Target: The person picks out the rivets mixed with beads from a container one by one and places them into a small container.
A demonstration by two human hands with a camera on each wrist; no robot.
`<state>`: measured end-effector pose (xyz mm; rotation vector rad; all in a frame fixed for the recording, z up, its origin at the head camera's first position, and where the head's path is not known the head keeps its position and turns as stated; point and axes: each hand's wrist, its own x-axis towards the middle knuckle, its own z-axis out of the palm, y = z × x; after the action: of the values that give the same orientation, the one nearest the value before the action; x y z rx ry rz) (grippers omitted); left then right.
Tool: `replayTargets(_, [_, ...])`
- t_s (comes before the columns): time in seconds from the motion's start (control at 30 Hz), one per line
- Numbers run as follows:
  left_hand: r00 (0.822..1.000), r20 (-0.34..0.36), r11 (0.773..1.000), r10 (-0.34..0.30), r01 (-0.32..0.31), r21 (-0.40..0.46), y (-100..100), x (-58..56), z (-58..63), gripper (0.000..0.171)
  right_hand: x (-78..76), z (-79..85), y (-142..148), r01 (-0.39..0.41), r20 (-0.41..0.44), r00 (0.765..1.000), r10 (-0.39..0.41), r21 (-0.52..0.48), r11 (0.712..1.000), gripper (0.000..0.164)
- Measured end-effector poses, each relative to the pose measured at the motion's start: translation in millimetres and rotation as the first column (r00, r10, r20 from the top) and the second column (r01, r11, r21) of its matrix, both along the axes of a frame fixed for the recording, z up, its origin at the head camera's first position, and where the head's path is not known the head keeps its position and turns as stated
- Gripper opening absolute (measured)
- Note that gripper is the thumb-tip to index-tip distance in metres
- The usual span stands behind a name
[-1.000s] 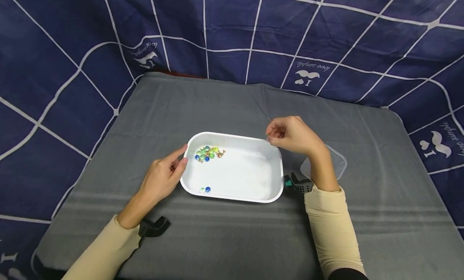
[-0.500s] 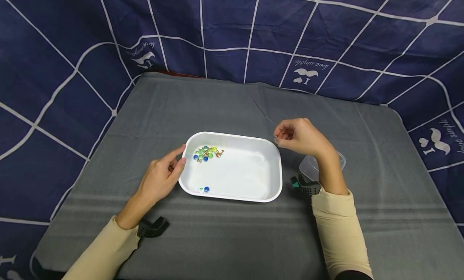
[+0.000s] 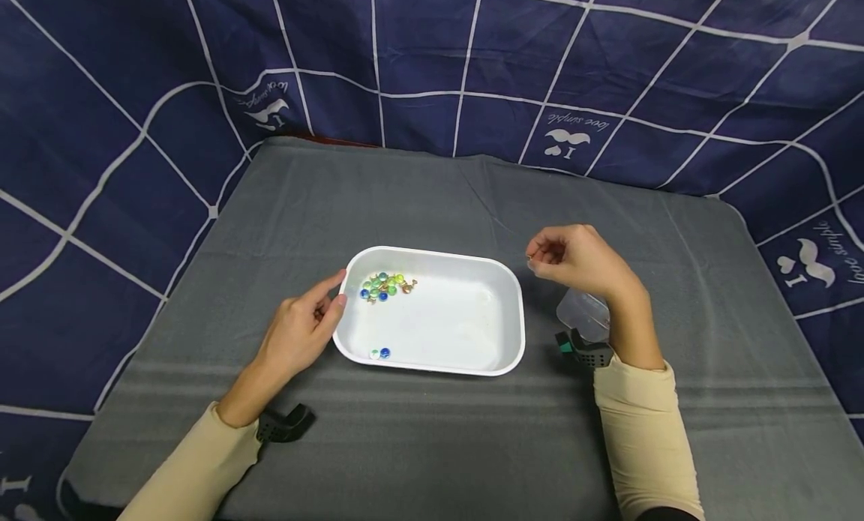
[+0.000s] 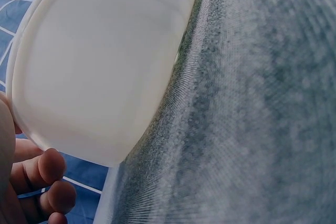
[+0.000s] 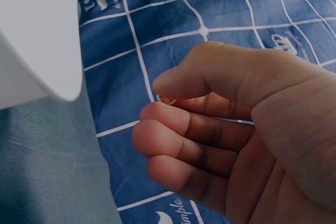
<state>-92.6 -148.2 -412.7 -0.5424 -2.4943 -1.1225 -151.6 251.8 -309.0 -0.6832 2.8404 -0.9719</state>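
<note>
A white tray point(image 3: 432, 333) lies on the grey cloth in the head view. At its left end my left hand point(image 3: 301, 330) holds the rim between thumb and forefinger; the left wrist view shows the other fingers loosely curled below the rim point(image 4: 16, 77). Past the tray's right end, my right hand point(image 3: 583, 260) is raised and pinches a small gold-coloured piece point(image 5: 167, 99) between thumb and forefinger. Most of that piece is hidden by the fingertips. Several green, blue and yellow glass marbles point(image 3: 382, 286) cluster in the tray's far left part, with small gold-coloured pieces point(image 3: 408, 287) among them.
One blue marble point(image 3: 385, 353) and a pale one point(image 3: 374, 354) lie near the tray's front wall. A clear plastic container or lid point(image 3: 583, 314) sits right of the tray, partly behind my right wrist. A blue gridded cloth point(image 3: 418, 56) hangs behind the table.
My right hand has moved right, away from the tray's far right corner, still pinching the small gold-coloured piece. My left hand stays on the rim, and the marbles have not moved.
</note>
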Motion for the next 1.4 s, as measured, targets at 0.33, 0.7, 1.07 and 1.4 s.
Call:
replayTargets(0.33, [1.000, 0.018, 1.000, 0.000, 0.000, -0.020, 1.1, -1.0, -1.1, 0.036, 4.0, 5.3, 18.7, 0.022, 0.004, 1.000, -0.022, -0.033, 0.999, 0.008])
replayTargets(0.7, [1.000, 0.001, 1.000, -0.001, 0.001, -0.018, -1.3, 0.0, -0.9, 0.036, 3.7, 6.4, 36.0, 0.064, 0.025, 0.998, -0.063, -0.032, 0.997, 0.008])
replayTargets(1.07, [1.000, 0.008, 1.000, 0.001, -0.001, -0.015, -0.6, 1.3, -0.2, 0.036, 9.5, 11.4, 55.8, 0.101, 0.104, 0.990, -0.095, -0.061, 0.993, 0.010])
replayTargets(1.4, [1.000, 0.012, 1.000, 0.006, -0.006, -0.007, 0.2, 0.9, -0.8, 0.036, 13.8, 16.3, 77.8, 0.154, 0.181, 0.973, -0.146, -0.029, 0.988, 0.012])
